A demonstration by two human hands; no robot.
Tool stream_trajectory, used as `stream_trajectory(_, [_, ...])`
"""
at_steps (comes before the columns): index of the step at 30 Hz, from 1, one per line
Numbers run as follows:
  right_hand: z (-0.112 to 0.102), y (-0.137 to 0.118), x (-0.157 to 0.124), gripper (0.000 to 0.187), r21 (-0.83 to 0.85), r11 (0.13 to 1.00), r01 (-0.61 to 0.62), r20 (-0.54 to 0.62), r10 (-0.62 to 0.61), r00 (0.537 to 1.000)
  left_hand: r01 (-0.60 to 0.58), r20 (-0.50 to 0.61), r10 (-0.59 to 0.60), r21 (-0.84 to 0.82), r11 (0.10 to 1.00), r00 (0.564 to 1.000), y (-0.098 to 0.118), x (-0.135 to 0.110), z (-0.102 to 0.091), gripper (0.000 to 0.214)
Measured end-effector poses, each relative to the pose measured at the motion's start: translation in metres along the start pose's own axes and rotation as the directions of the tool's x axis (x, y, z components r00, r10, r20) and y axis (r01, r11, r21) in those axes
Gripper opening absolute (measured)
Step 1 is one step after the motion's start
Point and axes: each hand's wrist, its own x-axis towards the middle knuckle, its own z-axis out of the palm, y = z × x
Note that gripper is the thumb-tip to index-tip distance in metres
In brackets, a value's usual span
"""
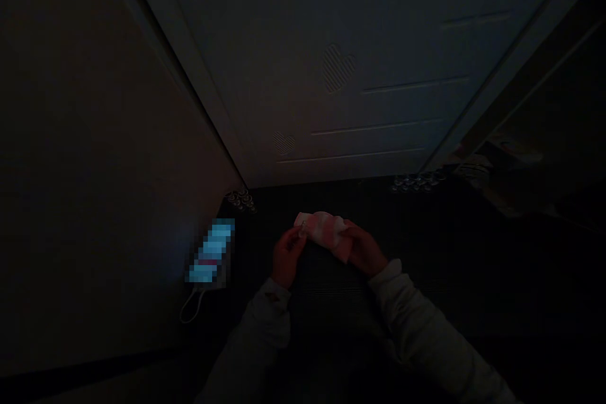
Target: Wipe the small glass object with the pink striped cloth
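Observation:
The scene is very dark. A small pink-and-white piece of cloth [324, 231] is held between both hands over a dark surface [426, 265]. My left hand [286, 257] pinches its left end with closed fingers. My right hand [362, 249] is closed around its right end. Both arms wear pale long sleeves. I cannot make out what the cloth is.
A lit phone screen [211, 251] glows at the left with a white cable [192, 306] beside it. A pale door with heart shapes [338, 67] stands behind. Small shiny objects [241, 200] sit at the door's foot; a second group of shiny objects [416, 182] lies right. Clutter [492, 164] at right.

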Motion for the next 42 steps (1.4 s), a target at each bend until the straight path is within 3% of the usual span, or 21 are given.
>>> stream_trajectory(8, [0.005, -0.001, -0.003, 0.020, 0.245, 0.969, -0.030, 0.099, 0.005, 0.995, -0.245, -0.022, 0.267, 0.335, 0.910, 0.963, -0.005, -0.010, 0.039, 0.025])
stream_trajectory(12, [0.006, -0.004, -0.003, 0.011, 0.424, 0.903, -0.074, 0.123, 0.024, 0.992, -0.282, -0.018, 0.333, 0.491, 0.824, 0.943, -0.006, -0.008, 0.037, 0.026])
stream_trajectory(16, [0.007, -0.002, 0.000, 0.014, 0.466, 0.875, -0.132, 0.099, 0.097, 0.990, -0.306, 0.011, 0.371, 0.586, 0.750, 0.929, -0.006, -0.009, 0.032, 0.027])
stream_trajectory(19, [0.008, 0.002, 0.001, 0.002, 0.399, 0.914, -0.081, 0.058, 0.063, 0.996, -0.321, 0.037, 0.374, 0.596, 0.736, 0.927, -0.006, -0.011, 0.031, 0.026])
stream_trajectory(25, [0.013, 0.008, -0.001, 0.031, 0.162, 0.985, 0.055, 0.031, -0.061, 0.998, -0.306, 0.043, 0.339, 0.550, 0.778, 0.940, -0.005, -0.012, 0.028, 0.029])
stream_trajectory(31, [0.013, 0.008, 0.001, 0.039, -0.025, 0.997, 0.071, 0.008, -0.071, 0.997, -0.341, 0.096, 0.338, 0.480, 0.808, 0.936, 0.002, -0.014, 0.027, 0.032])
stream_trajectory(42, [0.000, 0.011, 0.008, 0.023, -0.217, 0.969, 0.116, -0.218, -0.164, 0.962, -0.178, -0.052, 0.215, 0.395, 0.902, 0.975, 0.002, -0.013, 0.029, 0.018])
